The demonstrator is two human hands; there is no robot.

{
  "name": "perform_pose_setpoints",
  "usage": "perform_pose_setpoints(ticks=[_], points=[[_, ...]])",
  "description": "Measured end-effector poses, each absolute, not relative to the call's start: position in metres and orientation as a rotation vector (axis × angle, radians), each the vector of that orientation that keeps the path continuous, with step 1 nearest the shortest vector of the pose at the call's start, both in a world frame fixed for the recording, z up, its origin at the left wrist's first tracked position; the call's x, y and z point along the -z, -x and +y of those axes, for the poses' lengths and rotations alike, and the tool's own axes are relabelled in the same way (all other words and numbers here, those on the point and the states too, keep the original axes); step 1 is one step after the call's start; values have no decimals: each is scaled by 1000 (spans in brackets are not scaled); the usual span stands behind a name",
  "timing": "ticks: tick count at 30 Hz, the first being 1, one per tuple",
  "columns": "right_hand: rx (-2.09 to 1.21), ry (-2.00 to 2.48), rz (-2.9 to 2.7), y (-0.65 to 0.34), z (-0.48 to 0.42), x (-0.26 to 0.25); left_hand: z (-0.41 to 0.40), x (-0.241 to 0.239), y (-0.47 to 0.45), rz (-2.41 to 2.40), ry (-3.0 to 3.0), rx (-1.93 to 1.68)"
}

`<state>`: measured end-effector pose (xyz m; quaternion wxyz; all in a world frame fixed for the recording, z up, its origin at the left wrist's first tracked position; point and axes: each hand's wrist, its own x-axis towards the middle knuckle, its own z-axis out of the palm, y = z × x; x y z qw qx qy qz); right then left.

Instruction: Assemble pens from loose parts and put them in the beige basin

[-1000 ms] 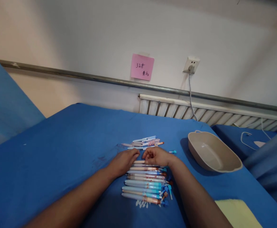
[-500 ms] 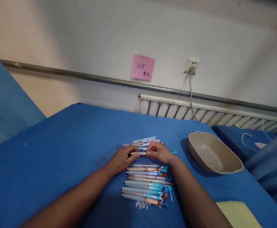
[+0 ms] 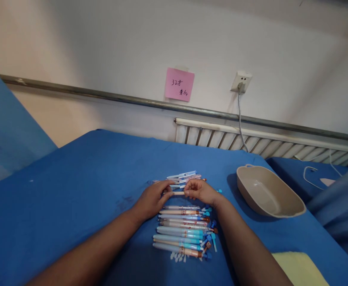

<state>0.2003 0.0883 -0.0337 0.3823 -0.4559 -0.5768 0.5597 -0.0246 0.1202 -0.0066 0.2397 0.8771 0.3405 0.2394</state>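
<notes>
Between my two hands, level above the blue cloth, is a slim pale-orange pen. My left hand is closed on its left end, thumb and fingers pinching. The fingertips of my right hand grip the other end, which they hide. Just beyond the hands lies a small group of pens, partly covered by my fingers. Nearer to me a row of pens lies side by side, with blue, orange and clear barrels. Small blue and brown clip-like parts are scattered at their right ends.
A beige plastic basin stands at the right. Several small white pieces lie below the pen row. There is a yellow cloth at lower right. Behind are a radiator, a metal rail, a pink note and a plugged-in socket.
The left fingers have slid slightly along the pen toward the right hand, covering more of it. Otherwise the hands, pens and basin stay as they were.
</notes>
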Motion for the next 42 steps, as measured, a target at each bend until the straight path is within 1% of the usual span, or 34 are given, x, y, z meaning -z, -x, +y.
perform_pose_setpoints(ticks=[4, 6, 9, 12, 15, 18, 24, 29, 35, 42], points=[[-1431, 1155, -1465, -201, 89, 35, 119, 3, 24, 1024, -2403, -692], [-1430, 1154, -1465, -201, 89, 35, 118, 1, 24, 948, -2457, -703], [-1419, 1159, -1472, -201, 88, 34, 118, 0, 24, 883, -2486, -615], [-1394, 1172, -1487, -203, 88, 32, 121, 1, 25, 1012, -2405, -525], [-1387, 1177, -1497, -205, 88, 32, 124, 2, 26, 1094, -2381, -550], [-1396, 1183, -1490, -206, 88, 31, 123, 3, 26, 1039, -2408, -586], [-1414, 1215, -1485, -211, 87, 26, 121, 5, 25, 789, -2542, -548], [-1357, 1274, -1493, -236, 85, 24, 127, 5, 29, 852, -2619, -531], [-1220, 1456, -1456, -258, 83, 20, 131, 6, 32, 901, -2673, -491], [-1305, 1389, -1492, -248, 86, 26, 128, 4, 32, 911, -2685, -513]])
